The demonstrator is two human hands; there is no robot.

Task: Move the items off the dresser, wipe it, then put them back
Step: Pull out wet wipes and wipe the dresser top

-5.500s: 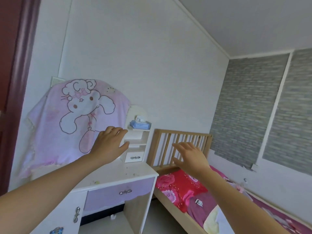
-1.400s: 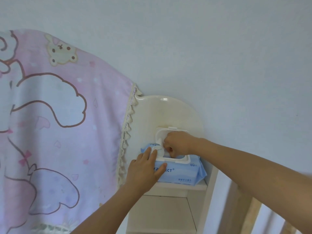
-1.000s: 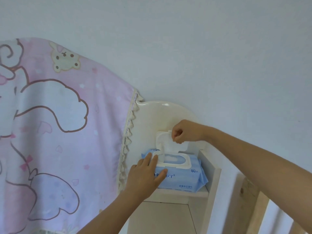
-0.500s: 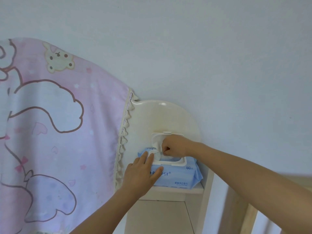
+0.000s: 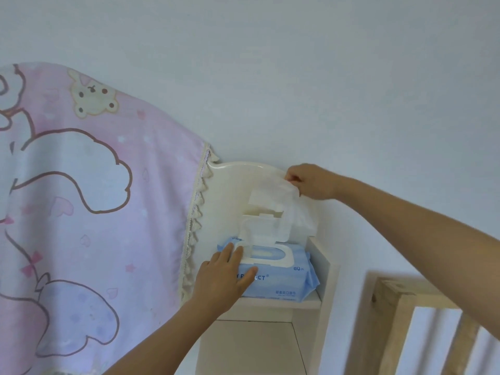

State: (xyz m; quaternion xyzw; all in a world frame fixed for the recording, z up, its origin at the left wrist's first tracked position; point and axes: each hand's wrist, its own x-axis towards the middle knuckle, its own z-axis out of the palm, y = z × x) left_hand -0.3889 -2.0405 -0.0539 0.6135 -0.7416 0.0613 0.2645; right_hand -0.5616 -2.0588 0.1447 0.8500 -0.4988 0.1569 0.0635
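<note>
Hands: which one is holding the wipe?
The right hand, raised above the open pack, pinches the wipe it is drawing out. The left hand lies flat on the pack, steadying it.

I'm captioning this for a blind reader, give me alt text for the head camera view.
The right hand pulls a white wipe from an open blue wipes pack on a white shelf, while the left hand presses the pack down. A pink cartoon cloth hangs left.

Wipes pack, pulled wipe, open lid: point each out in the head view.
wipes pack (image 5: 281,282), head view: blue front face.
wipe (image 5: 273,196), head view: middle of the raised sheet.
lid (image 5: 266,228), head view: inside of the upright flap.
</note>
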